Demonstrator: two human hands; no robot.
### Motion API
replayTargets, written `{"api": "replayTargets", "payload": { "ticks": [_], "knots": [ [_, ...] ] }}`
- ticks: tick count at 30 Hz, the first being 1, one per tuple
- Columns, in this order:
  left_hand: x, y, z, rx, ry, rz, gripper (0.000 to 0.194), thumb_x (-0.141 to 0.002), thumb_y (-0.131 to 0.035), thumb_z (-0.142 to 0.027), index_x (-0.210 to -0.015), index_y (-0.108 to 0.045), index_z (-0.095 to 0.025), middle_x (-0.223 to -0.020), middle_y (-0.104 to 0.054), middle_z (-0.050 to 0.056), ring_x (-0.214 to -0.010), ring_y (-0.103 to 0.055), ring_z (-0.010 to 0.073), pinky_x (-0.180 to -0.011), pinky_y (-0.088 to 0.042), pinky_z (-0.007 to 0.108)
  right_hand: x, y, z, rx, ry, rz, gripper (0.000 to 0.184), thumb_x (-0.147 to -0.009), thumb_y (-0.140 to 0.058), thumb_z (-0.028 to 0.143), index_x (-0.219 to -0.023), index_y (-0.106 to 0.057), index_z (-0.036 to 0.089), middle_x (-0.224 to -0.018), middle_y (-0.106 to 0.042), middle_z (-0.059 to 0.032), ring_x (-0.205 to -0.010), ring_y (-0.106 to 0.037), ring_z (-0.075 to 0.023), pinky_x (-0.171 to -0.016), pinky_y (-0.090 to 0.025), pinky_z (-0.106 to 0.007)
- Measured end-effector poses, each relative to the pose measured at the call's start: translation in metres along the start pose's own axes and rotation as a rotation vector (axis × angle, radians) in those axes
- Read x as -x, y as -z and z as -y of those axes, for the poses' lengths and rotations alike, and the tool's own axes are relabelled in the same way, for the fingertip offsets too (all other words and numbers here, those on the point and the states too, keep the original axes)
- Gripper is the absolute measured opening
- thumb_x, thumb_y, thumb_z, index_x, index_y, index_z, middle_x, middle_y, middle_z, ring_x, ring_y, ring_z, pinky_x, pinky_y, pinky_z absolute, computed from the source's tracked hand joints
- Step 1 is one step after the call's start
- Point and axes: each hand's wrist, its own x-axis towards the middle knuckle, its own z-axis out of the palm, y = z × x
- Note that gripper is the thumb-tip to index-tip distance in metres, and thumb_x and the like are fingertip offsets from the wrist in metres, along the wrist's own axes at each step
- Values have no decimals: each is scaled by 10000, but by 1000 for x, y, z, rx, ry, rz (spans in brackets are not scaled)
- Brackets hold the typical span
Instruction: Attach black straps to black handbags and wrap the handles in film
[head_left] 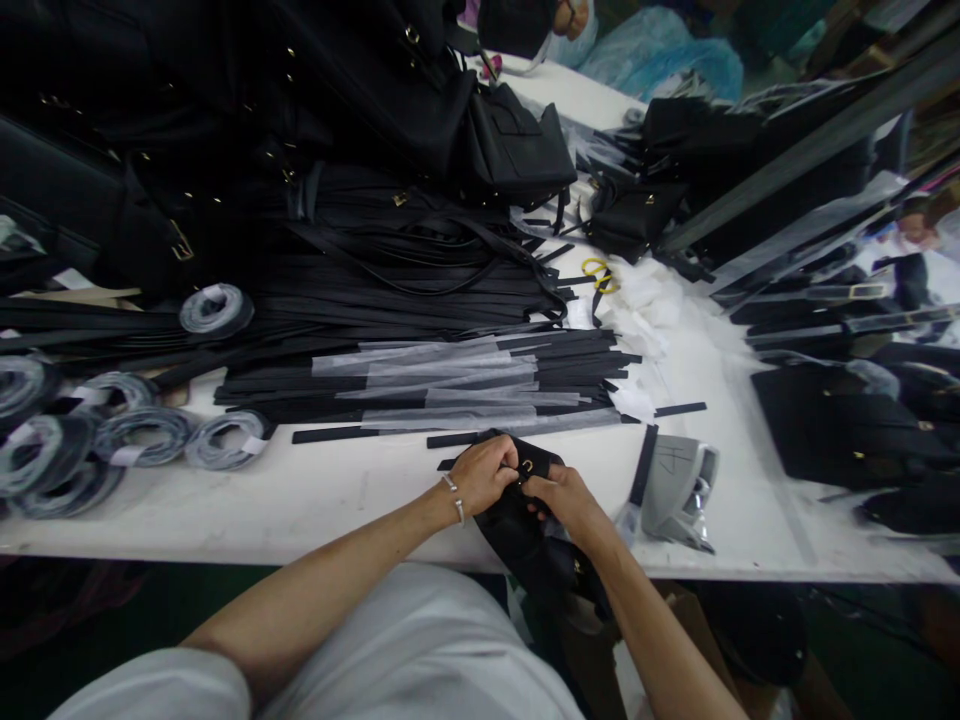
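My left hand (486, 472) and my right hand (561, 495) are both closed on a black leather bag part (525, 520) at the front edge of the white table (337, 495). A small gold ring fitting (527, 467) shows between my fingertips. The black piece hangs down over the table's edge toward my lap. My left wrist wears a silver bracelet (454, 495).
A stack of flat black straps (450, 385), some in clear film, lies just beyond my hands. Coiled wrapped straps (142, 435) sit at the left. Black handbags (517, 145) pile up at the back. Yellow scissors (598, 274) and a grey tool (679, 485) lie to the right.
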Motion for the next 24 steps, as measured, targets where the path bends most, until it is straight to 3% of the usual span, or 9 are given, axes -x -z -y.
{"api": "replayTargets", "payload": {
  "ticks": [9,17,21,24],
  "knots": [
    [2,-6,-4,-205,62,-19,121,-791,-543,-180,-870,-464,-229,-839,-603,-19,-815,-575,180,-692,-373,299,-7,-6,-6,-39,98,-33,119,-622,-559,253,-554,-485,188,-450,-447,68,-437,-391,-89,-433,-279,-217],
    [7,-8,-1,-203,19,-73,125,-812,-549,-204,-892,-456,-225,-897,-615,-7,-874,-576,192,-741,-361,322,-2,4,-6,10,122,53,172,-623,-610,283,-729,-635,150,-537,-545,41,-503,-484,-109,-502,-396,-230],
    [10,-14,-1,-193,13,-109,109,-830,-536,-206,-909,-464,-223,-910,-616,4,-887,-573,194,-781,-366,332,-2,-1,-9,56,170,-9,191,-650,-573,259,-791,-660,164,-601,-595,32,-537,-521,-121,-505,-395,-225],
    [12,-19,-1,-193,15,-153,101,-834,-538,-211,-910,-471,-220,-892,-616,10,-872,-574,197,-793,-369,338,1,-7,-10,232,264,-148,213,-678,-524,226,-827,-673,194,-685,-650,11,-624,-582,-159,-535,-428,-238]
  ]
}}
